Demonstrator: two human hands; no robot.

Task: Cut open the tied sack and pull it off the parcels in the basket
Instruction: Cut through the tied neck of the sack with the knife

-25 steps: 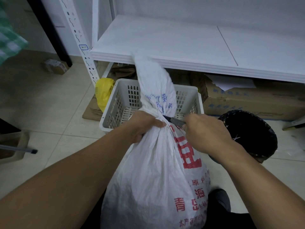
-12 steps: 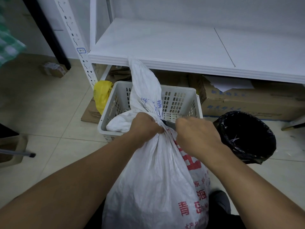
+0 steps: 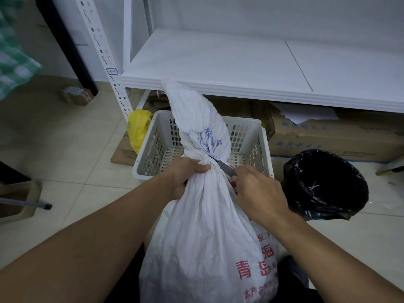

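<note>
Sack neck re-raised vs. prior frame

Our left hand [image 3: 185, 176] fists sack [image 3: 203, 226] neck; right hand [image 3: 258, 189] clamps blade [image 3: 226, 168] at tie, basket [image 3: 265, 147] front rim behind.

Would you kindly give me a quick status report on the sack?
Left hand gripping the sack neck. Right hand holding blade at the tie. Sack still tied, basket behind. Nothing in the way.

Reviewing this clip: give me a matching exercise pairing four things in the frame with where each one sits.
Things:
1. sack
2. basket
3. black-lined bin
4. yellow bag

Places:
A. left of the basket, by the shelf post
B. gripped at the tied neck by the left hand
C. on the floor right of the right hand
D. behind the sack, under the shelf edge

Pairs: 1-B, 2-D, 3-C, 4-A
</note>
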